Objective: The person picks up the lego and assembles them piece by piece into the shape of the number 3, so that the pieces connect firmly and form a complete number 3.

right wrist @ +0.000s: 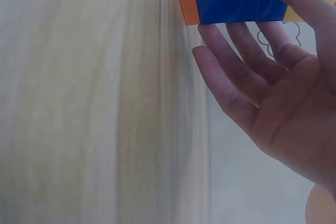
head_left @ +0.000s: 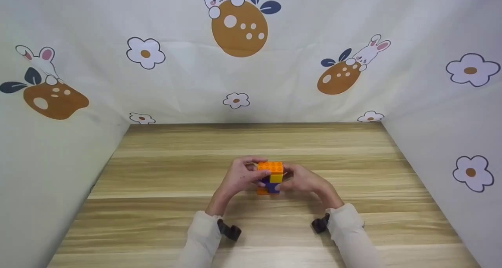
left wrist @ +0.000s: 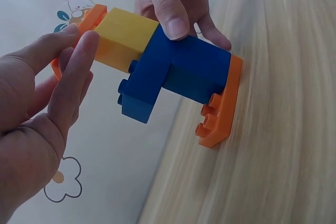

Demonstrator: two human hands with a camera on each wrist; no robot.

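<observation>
A stack of toy building bricks stands upright on the table between both hands. Its base is a flat orange brick (left wrist: 226, 109), with a blue brick (left wrist: 197, 69) on it and a second, overhanging blue brick (left wrist: 142, 90) above. A yellow brick (left wrist: 123, 34) follows, topped by an orange brick (head_left: 271, 167) with its studs up. My left hand (head_left: 240, 176) pinches this top orange brick between thumb and fingers. From the other side my right hand (head_left: 306, 178) holds the blue part, thumb on one face and fingertips on another.
The wood-grain table (head_left: 176, 174) surrounds the stack. Printed cloth walls (head_left: 188, 84) close off its back and both sides. A black wrist mount (head_left: 230, 230) sits at the left cuff and another mount (head_left: 321, 223) at the right cuff.
</observation>
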